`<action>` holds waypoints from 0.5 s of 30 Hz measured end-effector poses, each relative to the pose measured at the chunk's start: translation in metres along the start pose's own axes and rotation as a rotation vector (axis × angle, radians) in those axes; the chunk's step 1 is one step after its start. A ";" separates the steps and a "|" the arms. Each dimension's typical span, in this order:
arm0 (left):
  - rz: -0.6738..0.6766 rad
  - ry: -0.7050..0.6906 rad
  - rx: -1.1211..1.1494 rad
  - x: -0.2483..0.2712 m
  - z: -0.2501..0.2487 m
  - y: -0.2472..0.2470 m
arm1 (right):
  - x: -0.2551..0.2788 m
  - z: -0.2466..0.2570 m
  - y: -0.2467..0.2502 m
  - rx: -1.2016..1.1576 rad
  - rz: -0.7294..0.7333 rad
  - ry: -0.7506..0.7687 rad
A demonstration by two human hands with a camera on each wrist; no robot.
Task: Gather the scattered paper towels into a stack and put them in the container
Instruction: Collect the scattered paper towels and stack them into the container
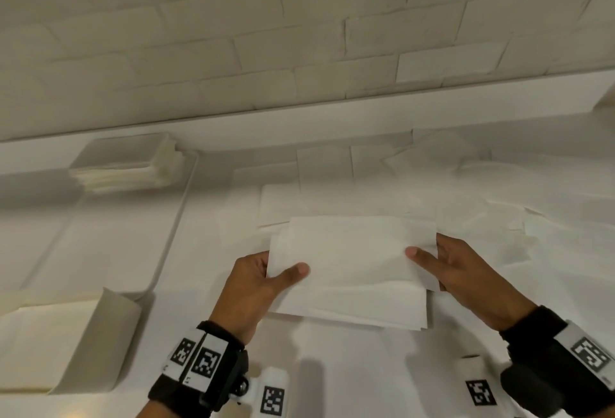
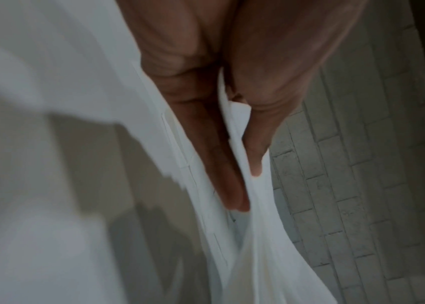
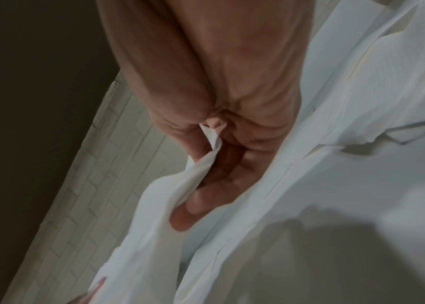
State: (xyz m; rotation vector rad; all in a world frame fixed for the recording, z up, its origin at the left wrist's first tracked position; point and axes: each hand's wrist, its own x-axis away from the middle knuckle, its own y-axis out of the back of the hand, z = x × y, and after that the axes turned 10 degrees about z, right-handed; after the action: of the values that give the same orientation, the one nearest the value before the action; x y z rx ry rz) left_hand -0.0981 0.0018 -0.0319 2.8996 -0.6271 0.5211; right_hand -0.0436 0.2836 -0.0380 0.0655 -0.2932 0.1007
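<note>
Holding a towel [image 1: 349, 251] by its two short ends, the left hand [image 1: 256, 284] is pinching one side and the right hand [image 1: 466, 271] is pinching the other, thumbs on top. It is hanging just over a small pile [image 1: 359, 311] on the table [image 1: 199, 251]. Paper like this is looking light, soft and floppy, so it is probably bending and tearing easily; gripping both ends is keeping it flat. More towels [image 1: 499, 198] are lying scattered farther back on the right. Farther left, the container [image 1: 159, 241] is already holding a stack [image 1: 126, 168]
</note>
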 end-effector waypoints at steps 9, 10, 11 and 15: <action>0.029 -0.003 0.094 0.013 -0.009 0.028 | -0.008 0.007 -0.008 -0.142 0.020 0.095; 0.017 -0.021 0.078 0.014 -0.008 0.029 | -0.009 0.007 -0.010 -0.141 0.024 0.102; 0.007 -0.035 0.048 0.015 -0.006 0.030 | -0.011 0.005 -0.013 -0.138 0.022 0.107; -0.064 -0.071 -0.190 0.015 0.006 0.020 | -0.017 -0.001 -0.027 -0.058 -0.017 0.157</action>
State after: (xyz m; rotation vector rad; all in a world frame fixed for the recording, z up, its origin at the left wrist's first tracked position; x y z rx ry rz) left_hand -0.0919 -0.0231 -0.0310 2.7582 -0.5579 0.3318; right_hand -0.0566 0.2549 -0.0450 0.0027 -0.1385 0.0802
